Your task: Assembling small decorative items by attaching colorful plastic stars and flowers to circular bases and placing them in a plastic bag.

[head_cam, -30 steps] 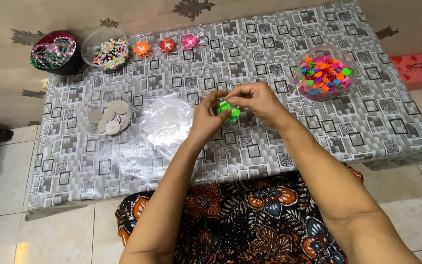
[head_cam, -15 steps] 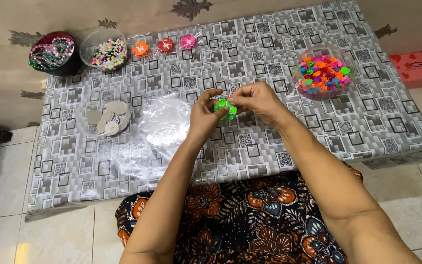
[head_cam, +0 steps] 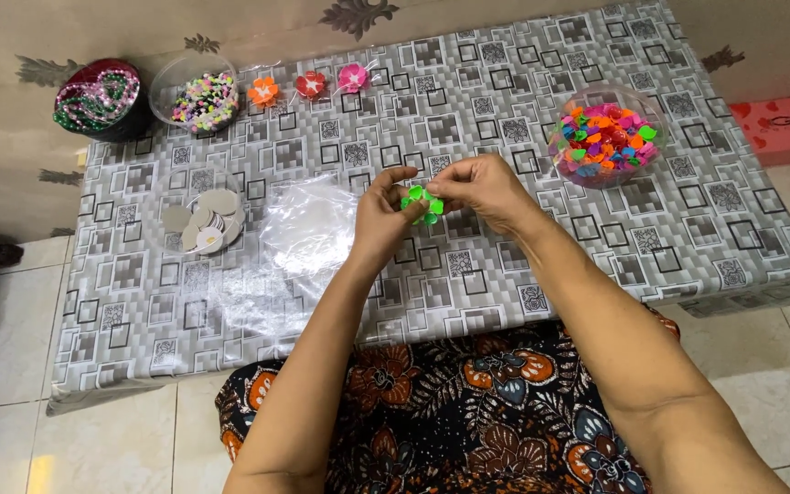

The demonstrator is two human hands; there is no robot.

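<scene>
A clear bowl [head_cam: 603,137] at my right holds mixed bright folded paper pieces; a clear tub [head_cam: 196,91] at far left holds multicoloured beads, beside a dark bowl [head_cam: 98,99] of bead strings. Both forearms reach over the table [head_cam: 505,82], my left hand [head_cam: 381,215] and right hand [head_cam: 482,187] pinching a small green paper flower [head_cam: 421,204] between fingertips above the patterned cloth. My fingers partly cover the flower, so its detail is unclear.
</scene>
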